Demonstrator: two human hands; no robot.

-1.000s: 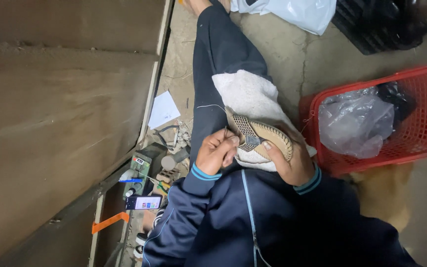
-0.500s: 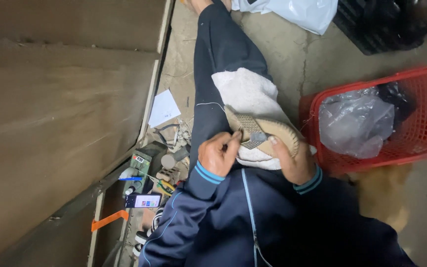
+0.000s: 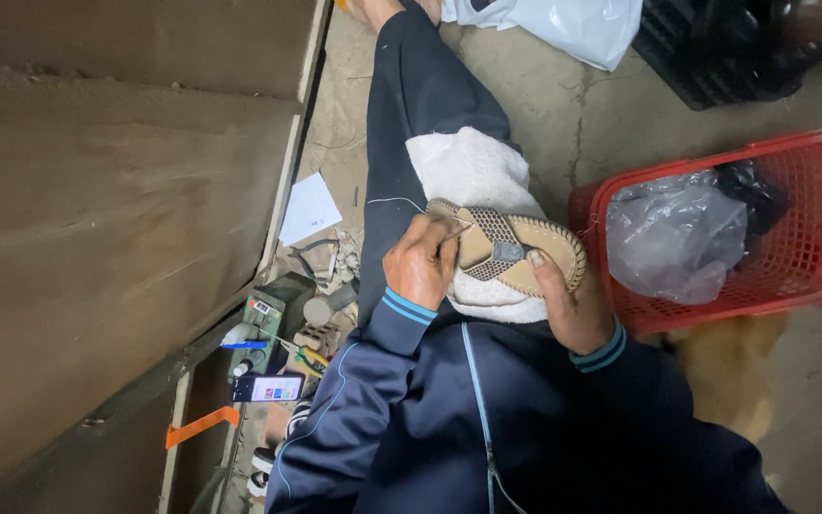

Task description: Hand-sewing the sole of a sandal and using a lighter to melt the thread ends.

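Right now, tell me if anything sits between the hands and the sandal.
Nothing visible does. The left hand pinches at the sandal near its woven strap, and the right hand grips its lower edge. The sandal rests on a white cloth over the knee.

Hands (image 3: 497, 281) on tan sandal (image 3: 511, 247)

Left hand (image 3: 420, 266) pinched in a tight grip, right hand (image 3: 568, 305) cupped, thumb up

Open concrete floor (image 3: 573, 124) upper middle, between the leg (image 3: 411, 105) and red basket (image 3: 811, 228). Basket blocks the right; tool clutter (image 3: 306, 314) and a wooden board (image 3: 116, 238) crowd the left. Plastic bag (image 3: 573, 24) and black crate (image 3: 715, 48) close the top.
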